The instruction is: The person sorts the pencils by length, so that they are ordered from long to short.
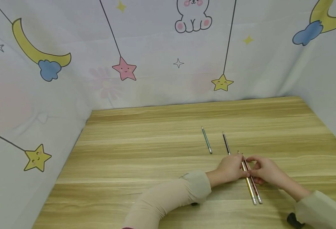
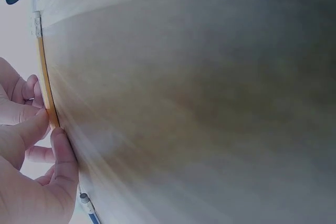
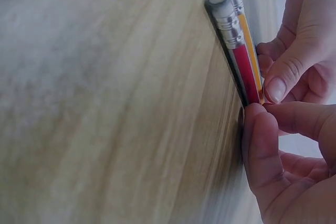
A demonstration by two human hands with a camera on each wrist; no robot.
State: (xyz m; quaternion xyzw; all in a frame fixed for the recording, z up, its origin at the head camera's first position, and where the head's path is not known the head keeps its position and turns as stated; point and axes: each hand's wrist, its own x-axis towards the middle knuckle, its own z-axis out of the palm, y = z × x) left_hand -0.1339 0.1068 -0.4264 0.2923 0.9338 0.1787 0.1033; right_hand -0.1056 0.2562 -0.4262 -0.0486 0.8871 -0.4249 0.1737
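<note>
One yellow pencil [image 2: 46, 80] pinched in left grip [image 1: 230, 168], one red pencil [image 3: 244, 67] pinched in right grip [image 1: 267, 171], sleeve lettering [image 1: 184, 175] illegible

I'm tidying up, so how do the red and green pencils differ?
The red pencil lies beside the yellow pencil; the green pencil lies apart. The right hand holds the red pencil; neither hand touches the green. The red lies nearer the person, the green farther. Both have silvery ends.
</note>
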